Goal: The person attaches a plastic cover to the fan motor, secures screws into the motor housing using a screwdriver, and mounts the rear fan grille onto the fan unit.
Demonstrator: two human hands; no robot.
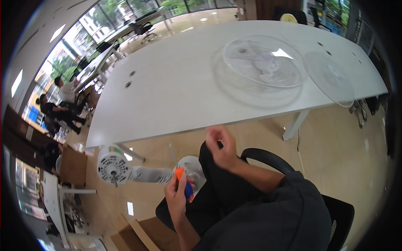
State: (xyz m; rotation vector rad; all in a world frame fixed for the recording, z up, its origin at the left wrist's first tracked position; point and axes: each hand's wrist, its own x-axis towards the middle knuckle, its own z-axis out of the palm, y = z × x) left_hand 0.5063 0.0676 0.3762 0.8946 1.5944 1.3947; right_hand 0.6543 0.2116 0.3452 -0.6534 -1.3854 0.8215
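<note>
My left hand (176,194) is closed round a screwdriver (189,190) with an orange and blue handle, its thin shaft pointing up and away. Just left of it stands a white fan body: the round motor housing (114,166) with a bare metal shaft, a pole (151,174) in clear wrapping and a round base (193,165) by my leg. My right hand (222,146) is raised above my lap by the table's near edge, fingers curled together; whatever they may hold is too small to make out.
On the white table (167,92) sit a round fan guard (234,62), with a clear fan blade (268,65) in it, and a second guard (331,77) overhanging the near right edge. An open cardboard box (140,234) is on the floor. People (63,111) sit far left.
</note>
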